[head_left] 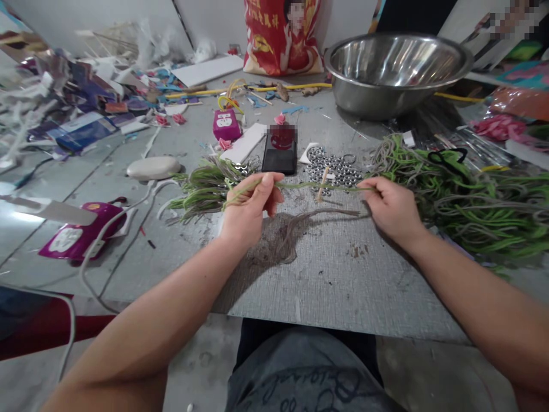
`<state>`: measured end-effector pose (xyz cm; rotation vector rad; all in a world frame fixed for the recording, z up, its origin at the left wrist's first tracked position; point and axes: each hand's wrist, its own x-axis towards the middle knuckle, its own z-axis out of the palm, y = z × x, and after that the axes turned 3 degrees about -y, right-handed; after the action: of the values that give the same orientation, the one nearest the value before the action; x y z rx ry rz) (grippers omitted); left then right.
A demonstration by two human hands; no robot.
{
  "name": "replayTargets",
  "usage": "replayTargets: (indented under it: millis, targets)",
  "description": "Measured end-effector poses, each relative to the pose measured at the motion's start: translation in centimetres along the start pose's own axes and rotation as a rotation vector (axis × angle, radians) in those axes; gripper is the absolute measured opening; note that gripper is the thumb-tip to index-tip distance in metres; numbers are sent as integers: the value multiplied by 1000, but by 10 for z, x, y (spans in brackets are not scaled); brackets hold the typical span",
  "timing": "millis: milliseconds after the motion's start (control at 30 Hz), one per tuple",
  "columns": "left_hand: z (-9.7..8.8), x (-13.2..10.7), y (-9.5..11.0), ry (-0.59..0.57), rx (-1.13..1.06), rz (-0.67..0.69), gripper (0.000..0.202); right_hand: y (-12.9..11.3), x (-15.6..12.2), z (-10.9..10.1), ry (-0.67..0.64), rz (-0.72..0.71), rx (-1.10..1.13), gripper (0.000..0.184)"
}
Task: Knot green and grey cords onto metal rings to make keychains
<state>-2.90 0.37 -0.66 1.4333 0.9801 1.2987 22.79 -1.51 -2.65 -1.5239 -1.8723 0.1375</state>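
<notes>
**Two hands stretched one green cord**

The left hand was closed around one end of the green cord, its grip tight with the thumb on top. The right hand pinched the other end between its fingertips. The cord ran taut between them, just above the grey tabletop. A loose heap of cords lay beside the right hand and a smaller bundle behind the left. Metal nuts and a phone sat beyond.
</notes>
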Motion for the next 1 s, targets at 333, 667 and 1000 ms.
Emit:
replayTargets:
  millis: [333, 667, 1000]
  targets:
    - [3, 3, 2, -12, -143, -104, 28, 50, 19, -2, 294, 283, 24, 15]
    - [4, 0, 5, -119, -237, -110, 19, -9, 2, -5, 145, -128, -328, 15]
    - [5, 0, 7, -151, -207, -179, 14, 13, 11, -4, 92, -101, -185, 18]
